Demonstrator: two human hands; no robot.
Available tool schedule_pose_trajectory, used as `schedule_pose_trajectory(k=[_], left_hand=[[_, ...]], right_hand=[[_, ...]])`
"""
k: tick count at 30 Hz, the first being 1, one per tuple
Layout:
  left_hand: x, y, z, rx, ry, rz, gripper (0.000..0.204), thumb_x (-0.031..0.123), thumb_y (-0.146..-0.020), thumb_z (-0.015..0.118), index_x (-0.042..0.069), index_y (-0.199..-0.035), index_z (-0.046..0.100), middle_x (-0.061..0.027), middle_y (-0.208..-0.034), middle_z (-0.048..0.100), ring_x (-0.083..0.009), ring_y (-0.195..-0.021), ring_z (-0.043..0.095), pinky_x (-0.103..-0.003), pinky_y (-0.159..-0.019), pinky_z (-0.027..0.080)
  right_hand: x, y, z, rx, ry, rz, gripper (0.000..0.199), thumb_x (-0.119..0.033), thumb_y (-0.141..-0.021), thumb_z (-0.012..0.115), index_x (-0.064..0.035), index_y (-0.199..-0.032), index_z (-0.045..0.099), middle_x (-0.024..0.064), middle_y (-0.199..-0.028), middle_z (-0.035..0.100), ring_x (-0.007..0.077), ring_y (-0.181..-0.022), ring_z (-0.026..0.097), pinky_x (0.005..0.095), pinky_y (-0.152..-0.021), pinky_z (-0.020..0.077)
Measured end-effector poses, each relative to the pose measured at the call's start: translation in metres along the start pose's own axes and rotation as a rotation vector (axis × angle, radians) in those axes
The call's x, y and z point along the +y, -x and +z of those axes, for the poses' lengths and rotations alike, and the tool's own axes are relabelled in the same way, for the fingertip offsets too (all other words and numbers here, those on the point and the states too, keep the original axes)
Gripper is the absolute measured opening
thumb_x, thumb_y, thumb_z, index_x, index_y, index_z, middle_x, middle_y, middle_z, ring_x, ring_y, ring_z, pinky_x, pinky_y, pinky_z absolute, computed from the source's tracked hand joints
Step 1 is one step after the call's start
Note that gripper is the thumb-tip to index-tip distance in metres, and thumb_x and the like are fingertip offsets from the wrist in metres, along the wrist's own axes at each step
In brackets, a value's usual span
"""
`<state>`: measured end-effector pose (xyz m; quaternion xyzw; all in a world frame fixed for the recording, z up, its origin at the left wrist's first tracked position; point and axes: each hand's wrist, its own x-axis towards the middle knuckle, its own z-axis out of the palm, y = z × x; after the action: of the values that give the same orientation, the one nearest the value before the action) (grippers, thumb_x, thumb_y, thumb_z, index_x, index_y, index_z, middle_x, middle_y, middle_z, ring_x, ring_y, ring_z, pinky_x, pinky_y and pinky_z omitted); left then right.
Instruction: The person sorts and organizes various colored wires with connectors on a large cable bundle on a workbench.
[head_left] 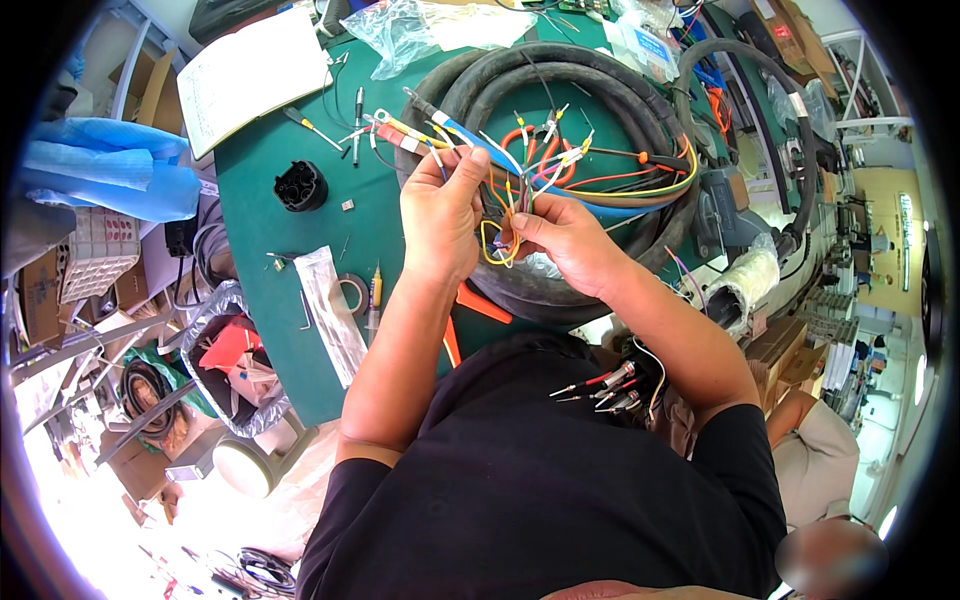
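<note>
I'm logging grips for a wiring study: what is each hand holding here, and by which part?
Both hold the bundle of coloured wires: the left hand pinches strands partway along, and the right hand grips a yellow loop lower down.

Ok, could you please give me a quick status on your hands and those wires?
Left hand gripping the coloured wires. Right hand pinching a yellow wire loop. Coiled black cable beneath; nothing blocking.

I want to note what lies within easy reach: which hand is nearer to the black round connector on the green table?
Left. The left hand holds wires just right of the black round connector; the right hand is farther right, beyond the left.
</note>
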<state>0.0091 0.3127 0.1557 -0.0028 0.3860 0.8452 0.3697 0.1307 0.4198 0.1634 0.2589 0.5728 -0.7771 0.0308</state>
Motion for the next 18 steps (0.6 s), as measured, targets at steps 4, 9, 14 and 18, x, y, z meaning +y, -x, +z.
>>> schedule_pose_trajectory(k=[4, 9, 14, 18], left_hand=[[0.0015, 0.0009, 0.0002, 0.008, 0.003, -0.008, 0.012, 0.012, -0.088, 0.067, 0.008, -0.084, 0.057, 0.0061, -0.066, 0.052, 0.0017, -0.046, 0.036, -0.015, -0.042, 0.025], [0.0018, 0.0016, -0.0007, 0.013, 0.008, 0.001, 0.011, 0.010, -0.088, 0.067, 0.006, -0.085, 0.057, 0.0050, -0.067, 0.054, 0.0011, -0.046, 0.036, -0.016, -0.042, 0.025], [0.0012, 0.0013, -0.0050, -0.017, 0.011, 0.012, 0.010, 0.010, -0.088, 0.067, 0.005, -0.087, 0.058, 0.0029, -0.072, 0.057, -0.0005, -0.052, 0.042, -0.017, -0.047, 0.032], [-0.0009, 0.0011, -0.0030, 0.025, -0.125, 0.100, 0.012, 0.010, -0.088, 0.067, 0.002, -0.089, 0.059, 0.0003, -0.078, 0.059, -0.0035, -0.064, 0.049, -0.019, -0.058, 0.039]], right_hand=[[-0.0011, 0.0012, 0.0011, 0.001, 0.006, 0.005, 0.020, -0.021, -0.094, 0.057, -0.0030, -0.100, 0.063, 0.0040, -0.092, 0.064, 0.0107, -0.087, 0.058, 0.0277, -0.074, 0.0469], [-0.0016, 0.0016, 0.0021, 0.002, 0.009, -0.003, 0.020, -0.021, -0.094, 0.057, -0.0030, -0.100, 0.063, 0.0040, -0.092, 0.064, 0.0107, -0.088, 0.058, 0.0276, -0.074, 0.0468], [-0.0017, 0.0014, 0.0019, 0.002, 0.005, -0.004, 0.019, -0.021, -0.094, 0.057, -0.0030, -0.099, 0.063, 0.0041, -0.091, 0.064, 0.0105, -0.087, 0.058, 0.0276, -0.074, 0.0469], [-0.0010, 0.0007, 0.0019, 0.005, 0.017, 0.005, 0.018, -0.020, -0.094, 0.057, -0.0029, -0.097, 0.061, 0.0050, -0.090, 0.064, 0.0117, -0.085, 0.059, 0.0280, -0.074, 0.0477]])
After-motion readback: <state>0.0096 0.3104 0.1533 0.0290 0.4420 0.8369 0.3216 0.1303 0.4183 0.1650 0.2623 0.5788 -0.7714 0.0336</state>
